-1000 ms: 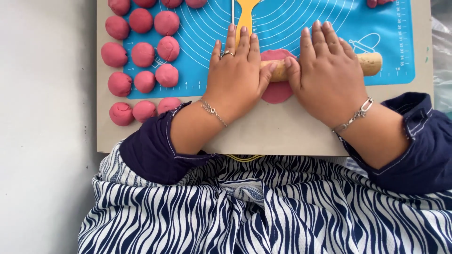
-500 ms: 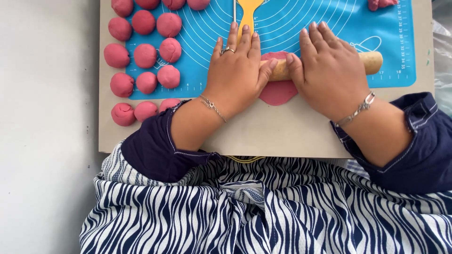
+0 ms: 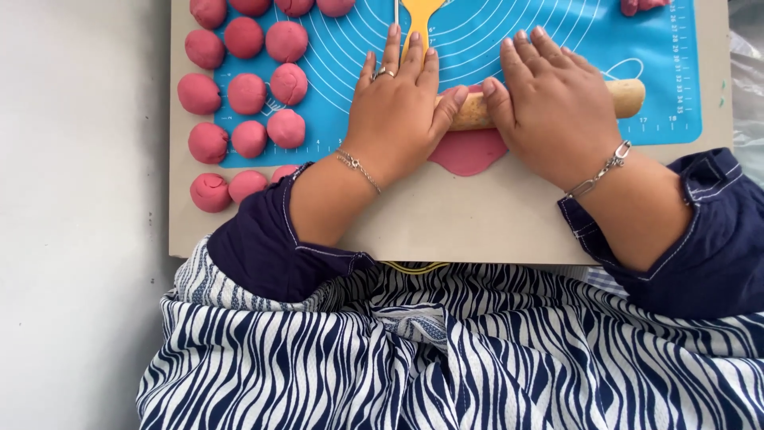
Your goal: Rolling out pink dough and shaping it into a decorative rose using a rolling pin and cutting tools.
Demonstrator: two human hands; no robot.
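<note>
A wooden rolling pin [image 3: 629, 95] lies across a flattened piece of pink dough [image 3: 469, 151] on a blue silicone mat [image 3: 477, 40]. My left hand [image 3: 398, 107] presses flat on the pin's left part, fingers stretched forward, a ring on one finger. My right hand [image 3: 549, 99] presses on the pin's middle, palm down; the pin's right end sticks out beyond it. The dough sheet spreads from under both hands toward me, over the mat's near edge.
Several pink dough balls [image 3: 247, 91] sit in rows at the mat's left, some on the beige board [image 3: 461, 223] under the mat. A yellow utensil [image 3: 419, 14] lies at the top centre. More pink dough [image 3: 637, 6] shows at the top right. Grey floor lies left.
Both hands and the rolling pin have shifted slightly away from me over the dough, and more of the flattened dough shows below the hands.
</note>
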